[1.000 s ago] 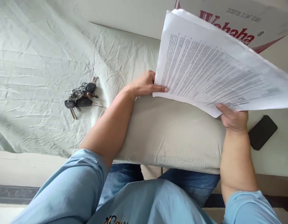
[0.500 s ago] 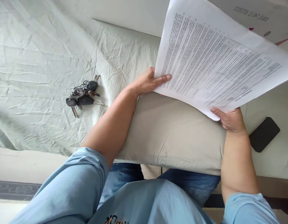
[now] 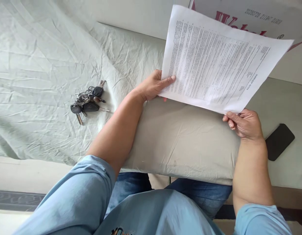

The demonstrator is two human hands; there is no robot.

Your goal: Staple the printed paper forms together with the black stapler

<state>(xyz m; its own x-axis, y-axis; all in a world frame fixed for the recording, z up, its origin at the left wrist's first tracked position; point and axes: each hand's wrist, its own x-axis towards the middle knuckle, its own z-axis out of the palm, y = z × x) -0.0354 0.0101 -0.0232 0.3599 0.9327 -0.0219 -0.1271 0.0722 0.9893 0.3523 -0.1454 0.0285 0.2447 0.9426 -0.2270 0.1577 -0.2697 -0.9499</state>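
Observation:
A printed sheet of paper (image 3: 214, 65), dense with small text and headed "OVERLEAF NOTES", is held up above the cloth-covered table. My left hand (image 3: 156, 85) grips its left edge, thumb lying on the printed face and the other fingers mostly hidden behind. At the lower right corner, my right hand (image 3: 246, 124) pinches the paper between thumb and curled fingers. Whether more than one sheet is held, I cannot tell. The text runs sideways from where I look.
A bunch of keys (image 3: 88, 101) lies on the pale green cloth (image 3: 43, 71) at the left. To the right of my right forearm rests a black phone-like object (image 3: 280, 142). A white carton (image 3: 263, 16) with red lettering stands behind the paper.
The paper has tilted and its right side has come down and leftward, showing more of the carton's red lettering. My right hand has shifted its hold slightly; my left hand has barely moved.

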